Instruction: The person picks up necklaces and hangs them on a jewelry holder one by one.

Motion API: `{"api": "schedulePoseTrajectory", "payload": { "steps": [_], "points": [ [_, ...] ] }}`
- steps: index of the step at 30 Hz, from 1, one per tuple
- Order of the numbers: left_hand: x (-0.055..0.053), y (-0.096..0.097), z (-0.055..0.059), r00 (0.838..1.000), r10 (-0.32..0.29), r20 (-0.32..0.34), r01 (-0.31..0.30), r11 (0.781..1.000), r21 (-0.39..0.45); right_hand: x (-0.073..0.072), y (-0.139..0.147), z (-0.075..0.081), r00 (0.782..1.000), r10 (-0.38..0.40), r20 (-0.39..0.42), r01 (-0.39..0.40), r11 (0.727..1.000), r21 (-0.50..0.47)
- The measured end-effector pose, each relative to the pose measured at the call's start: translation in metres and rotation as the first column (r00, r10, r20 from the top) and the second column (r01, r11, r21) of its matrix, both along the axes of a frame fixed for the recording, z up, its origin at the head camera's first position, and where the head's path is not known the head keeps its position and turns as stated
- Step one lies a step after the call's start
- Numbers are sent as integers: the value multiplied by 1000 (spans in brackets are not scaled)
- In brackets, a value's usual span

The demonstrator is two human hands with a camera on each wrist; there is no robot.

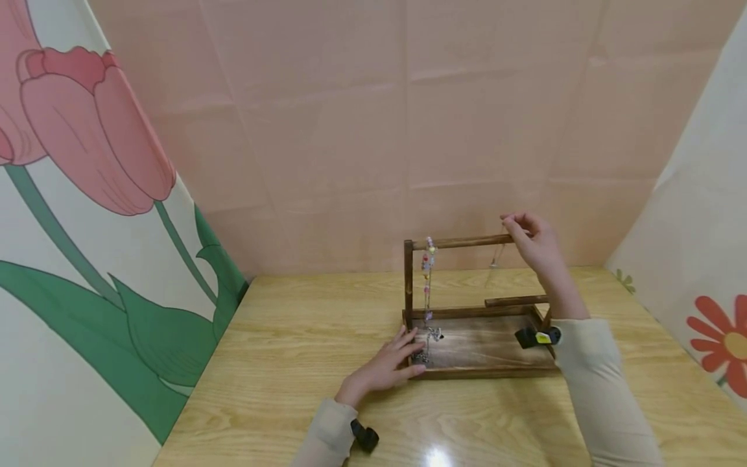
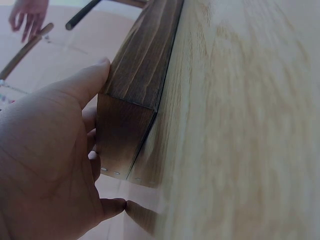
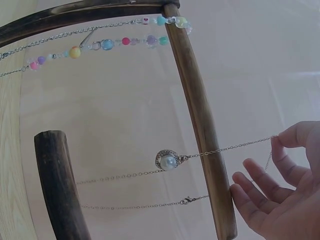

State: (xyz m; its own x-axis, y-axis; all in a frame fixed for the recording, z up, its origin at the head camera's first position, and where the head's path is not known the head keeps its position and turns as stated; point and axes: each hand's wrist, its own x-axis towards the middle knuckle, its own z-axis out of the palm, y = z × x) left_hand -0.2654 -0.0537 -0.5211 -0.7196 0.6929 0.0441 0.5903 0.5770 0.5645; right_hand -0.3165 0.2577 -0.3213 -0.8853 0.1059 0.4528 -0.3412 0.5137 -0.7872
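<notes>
Reaches toward the rack [image 1: 490, 373] with the right arm [image 1: 604, 389], holding the right hand [image 1: 538, 243] raised at the right end of its top bar [image 1: 467, 242]. Pinches with thumb and forefinger there, leaving the other fingers loosely bent beside the bar. Extends the left arm [image 1: 329, 434] lower, to the rack's left end. Rests the left hand [image 1: 382, 366] there, with fingers parted and fairly straight, and thumb at the front corner.
</notes>
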Motion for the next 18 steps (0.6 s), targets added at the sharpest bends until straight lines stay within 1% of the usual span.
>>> {"api": "schedulePoseTrajectory", "payload": {
  "steps": [13,18],
  "points": [
    [-2,0,-3,1000,3,1,-3,1000,9,-3,-5,1,1000,20,-20,-21,1000,-15],
    [-1,0,-2,1000,1,4,-1,1000,5,-2,-8,1,999,30,-43,-31,999,-24]
  ]
}}
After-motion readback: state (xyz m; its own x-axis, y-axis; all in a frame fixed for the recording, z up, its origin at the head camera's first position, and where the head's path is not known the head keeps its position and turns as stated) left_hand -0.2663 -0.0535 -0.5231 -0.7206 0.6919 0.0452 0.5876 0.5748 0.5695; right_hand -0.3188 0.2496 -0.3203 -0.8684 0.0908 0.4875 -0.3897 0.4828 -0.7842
